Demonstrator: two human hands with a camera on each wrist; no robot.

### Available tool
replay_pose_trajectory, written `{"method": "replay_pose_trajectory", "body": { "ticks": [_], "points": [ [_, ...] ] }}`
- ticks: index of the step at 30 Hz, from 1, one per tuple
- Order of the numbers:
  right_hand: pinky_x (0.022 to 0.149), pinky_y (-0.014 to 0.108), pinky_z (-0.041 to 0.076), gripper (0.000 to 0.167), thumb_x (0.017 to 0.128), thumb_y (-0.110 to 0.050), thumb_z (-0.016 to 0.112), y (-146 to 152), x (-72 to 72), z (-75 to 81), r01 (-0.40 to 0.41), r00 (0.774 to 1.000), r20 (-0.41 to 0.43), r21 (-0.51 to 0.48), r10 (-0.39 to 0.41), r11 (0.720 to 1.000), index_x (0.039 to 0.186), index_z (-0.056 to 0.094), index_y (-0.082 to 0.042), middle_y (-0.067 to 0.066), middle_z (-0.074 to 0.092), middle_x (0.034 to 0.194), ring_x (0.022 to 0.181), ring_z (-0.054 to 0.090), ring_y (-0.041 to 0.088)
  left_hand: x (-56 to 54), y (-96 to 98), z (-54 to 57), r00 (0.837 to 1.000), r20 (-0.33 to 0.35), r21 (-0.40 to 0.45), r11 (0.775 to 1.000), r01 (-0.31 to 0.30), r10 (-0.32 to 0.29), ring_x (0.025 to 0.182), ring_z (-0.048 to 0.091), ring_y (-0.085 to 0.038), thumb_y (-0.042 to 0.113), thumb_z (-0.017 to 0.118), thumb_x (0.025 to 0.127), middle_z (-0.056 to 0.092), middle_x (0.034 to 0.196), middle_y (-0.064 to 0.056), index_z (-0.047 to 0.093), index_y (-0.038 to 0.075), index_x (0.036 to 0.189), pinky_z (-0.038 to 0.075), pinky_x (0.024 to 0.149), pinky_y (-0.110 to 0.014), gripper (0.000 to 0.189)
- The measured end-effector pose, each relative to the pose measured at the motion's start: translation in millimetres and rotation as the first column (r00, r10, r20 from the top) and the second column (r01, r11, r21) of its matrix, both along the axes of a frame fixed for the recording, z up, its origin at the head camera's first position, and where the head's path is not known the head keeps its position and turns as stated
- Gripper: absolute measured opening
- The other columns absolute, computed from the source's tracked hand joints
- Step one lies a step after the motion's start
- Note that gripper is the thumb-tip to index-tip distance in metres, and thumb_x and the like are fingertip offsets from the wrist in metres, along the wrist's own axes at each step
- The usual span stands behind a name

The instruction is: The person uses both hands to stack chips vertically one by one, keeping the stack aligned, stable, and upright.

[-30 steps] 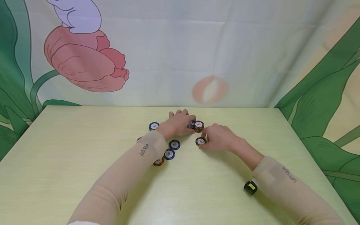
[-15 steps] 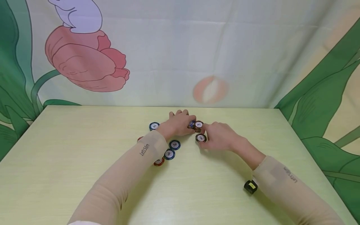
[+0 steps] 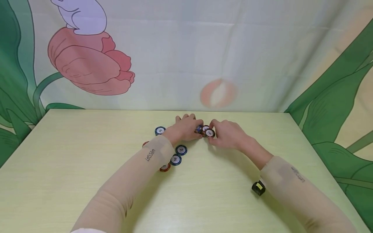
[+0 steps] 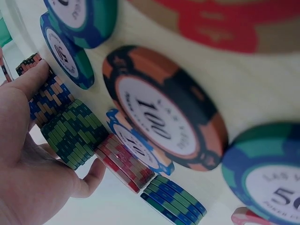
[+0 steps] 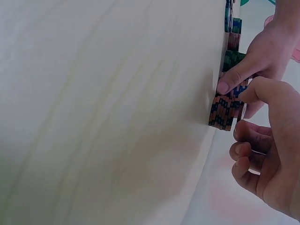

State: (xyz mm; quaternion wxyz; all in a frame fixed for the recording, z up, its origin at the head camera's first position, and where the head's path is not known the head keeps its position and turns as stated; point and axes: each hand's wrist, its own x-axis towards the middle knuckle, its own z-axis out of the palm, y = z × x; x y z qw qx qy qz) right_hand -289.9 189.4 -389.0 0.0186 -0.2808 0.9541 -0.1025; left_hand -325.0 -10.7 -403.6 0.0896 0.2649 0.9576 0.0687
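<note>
The left hand (image 3: 187, 127) arches palm-down over a row of chip stacks at the worktop (image 3: 73, 155)'s far edge, right of its middle, hiding most of them in the head view. Its thumb and fingers grip the blue-and-tan stack (image 4: 52, 101) from opposite sides, the other fingers spread behind. The left wrist view shows a green stack (image 4: 75, 133) under the palm, then a red stack (image 4: 124, 164) and a blue-and-green stack (image 4: 176, 201).

The right hand (image 3: 228, 134) comes in from the near right corner, thumb and forefinger pinching a dark chip (image 3: 209, 133), its remaining fingers loosely curled. The chip overlaps the orange-and-black stack (image 5: 221, 113) at the row's right end; whether they touch cannot be told, and its figures are hard to read.

Loose blue chips (image 3: 175, 159) and a red chip (image 3: 164, 167) lie nearer the front edge, the red one partly covered by the left sleeve (image 3: 128, 181). A black object (image 3: 258, 188) with a yellow label sits just beside the right sleeve (image 3: 303, 194), towards the near right corner.
</note>
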Motion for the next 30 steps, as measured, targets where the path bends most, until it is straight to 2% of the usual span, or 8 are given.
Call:
{"method": "replay_pose_trajectory", "body": {
  "ticks": [7, 14, 22, 30],
  "points": [
    [0.048, 0.032, 0.041, 0.035, 0.089, -0.028, 0.068, -1.8, -8.4, -3.8, 0.014, 1.0, -0.013, 0.016, -0.014, 1.0, 0.115, 0.062, -0.005, -0.002, 0.055, 0.062, 0.051, 0.049, 0.013, -0.9, -0.3, -1.0, 1.0, 0.0, -0.002, 1.0, 0.005, -0.005, 0.116, 0.046, -0.03, 0.045, 0.068, 0.098, 0.053, 0.13, -0.009, 0.059, 0.026, 0.137, 0.034, 0.095, -0.052, 0.044],
    [0.049, 0.032, 0.042, 0.037, 0.091, -0.027, 0.068, -3.3, -10.3, -4.8, 0.013, 1.0, 0.002, 0.014, -0.013, 1.0, 0.12, 0.063, -0.004, -0.002, 0.057, 0.065, 0.053, 0.051, 0.013, -0.9, 0.4, -0.4, 1.0, 0.002, -0.002, 1.0, 0.006, -0.006, 0.119, 0.046, -0.031, 0.045, 0.068, 0.098, 0.052, 0.133, -0.01, 0.058, 0.025, 0.139, 0.034, 0.096, -0.053, 0.046],
    [0.056, 0.037, 0.05, 0.042, 0.095, -0.03, 0.069, -3.4, -10.5, -5.8, 0.015, 1.0, -0.021, 0.001, -0.015, 1.0, 0.125, 0.064, -0.002, -0.002, 0.061, 0.069, 0.059, 0.058, 0.015, -0.1, 0.2, -0.2, 1.0, -0.003, -0.007, 1.0, 0.003, -0.003, 0.12, 0.046, -0.031, 0.045, 0.068, 0.099, 0.052, 0.135, -0.011, 0.057, 0.025, 0.14, 0.035, 0.097, -0.055, 0.048],
    [0.049, 0.031, 0.043, 0.039, 0.094, -0.027, 0.069, 0.8, -8.9, -3.3, 0.028, 1.0, 0.012, -0.021, -0.028, 0.999, 0.125, 0.064, -0.003, -0.003, 0.059, 0.067, 0.054, 0.054, 0.013, 0.3, 0.1, 0.5, 1.0, -0.004, -0.011, 1.0, 0.004, -0.004, 0.12, 0.047, -0.031, 0.046, 0.068, 0.098, 0.052, 0.134, -0.011, 0.057, 0.025, 0.141, 0.035, 0.096, -0.054, 0.049]
  ]
}}
